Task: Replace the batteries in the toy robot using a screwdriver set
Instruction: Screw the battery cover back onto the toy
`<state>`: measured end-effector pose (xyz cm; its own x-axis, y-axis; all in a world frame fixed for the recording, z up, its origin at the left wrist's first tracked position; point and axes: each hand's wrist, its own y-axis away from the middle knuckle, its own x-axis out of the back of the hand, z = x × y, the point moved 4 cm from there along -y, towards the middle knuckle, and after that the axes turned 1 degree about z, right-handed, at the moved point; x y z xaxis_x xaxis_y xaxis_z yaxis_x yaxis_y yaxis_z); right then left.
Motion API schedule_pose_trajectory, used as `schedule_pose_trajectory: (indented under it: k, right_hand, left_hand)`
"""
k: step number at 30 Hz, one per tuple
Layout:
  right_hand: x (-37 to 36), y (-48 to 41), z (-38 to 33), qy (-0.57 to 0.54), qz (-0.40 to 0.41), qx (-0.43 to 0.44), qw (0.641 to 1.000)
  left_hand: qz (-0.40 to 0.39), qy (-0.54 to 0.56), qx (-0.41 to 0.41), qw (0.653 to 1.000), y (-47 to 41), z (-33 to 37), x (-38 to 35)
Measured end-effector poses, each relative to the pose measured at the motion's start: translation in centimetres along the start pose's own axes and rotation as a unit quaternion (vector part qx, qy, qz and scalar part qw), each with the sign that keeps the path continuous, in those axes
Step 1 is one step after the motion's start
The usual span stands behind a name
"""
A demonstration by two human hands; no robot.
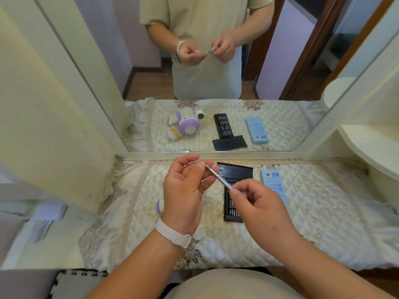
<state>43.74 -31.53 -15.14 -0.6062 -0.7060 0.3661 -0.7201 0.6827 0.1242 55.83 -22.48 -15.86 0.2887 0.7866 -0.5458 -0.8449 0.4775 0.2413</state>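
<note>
The left hand [183, 197] hides nearly all the toy robot [160, 207].

Home bedroom, dressing table [323, 212] with quilted cover, wall mirror [216, 83]

mirror [269, 61] | quilted cloth [323, 212] (floral border) | rounded shelf [371, 145] at right

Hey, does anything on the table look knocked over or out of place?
Only the toy robot: it lies tipped on its side behind the left hand, as the mirror shows. Nothing looks spilled or broken.
</note>
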Motion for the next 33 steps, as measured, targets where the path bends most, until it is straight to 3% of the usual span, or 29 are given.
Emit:
schedule_pose_trajectory:
  k: [13, 17, 19, 22, 26, 30, 33]
  right_hand:
    - [-2.2, -1.2, 0.3, -0.114, -0.056, -0.049, 0.991]
    - [-2.3, -1.4, 0.7, -0.131, -0.056, -0.063, 0.988]
    - [-2.3, -1.6, 1.2, -0.131, -0.053, -0.07, 0.988]
    - [-2.2, -1.8, 2.2, -0.12, -0.048, -0.08, 0.988]
    - [-1.9, -2.0, 3.2, -0.102, -0.044, -0.086, 0.99]
    - [-1.5, -2.2, 3.9, -0.095, -0.037, -0.096, 0.99]
    - [-1.1, -2.3, 4.3, -0.086, -0.033, -0.101, 0.991]
  left_hand:
    - [-0.019, -0.033, 0.001, 0.999, -0.3, -1.3, 1.5]
    - [-0.006, -0.128, -0.015, 0.992, -0.6, -2.5, 4.1]
    - [0.028, -0.283, -0.078, 0.956, -0.9, -3.4, 6.7]
    - [0.053, -0.509, -0.144, 0.847, -1.2, -5.5, 10.5]
    - [0.059, -0.67, -0.102, 0.733, -2.0, -9.0, 13.5]
    - [0.028, -0.734, -0.065, 0.675, -3.0, -11.5, 13.9]
    - [0.015, -0.756, -0.063, 0.651, -3.8, -12.9, 14.2]
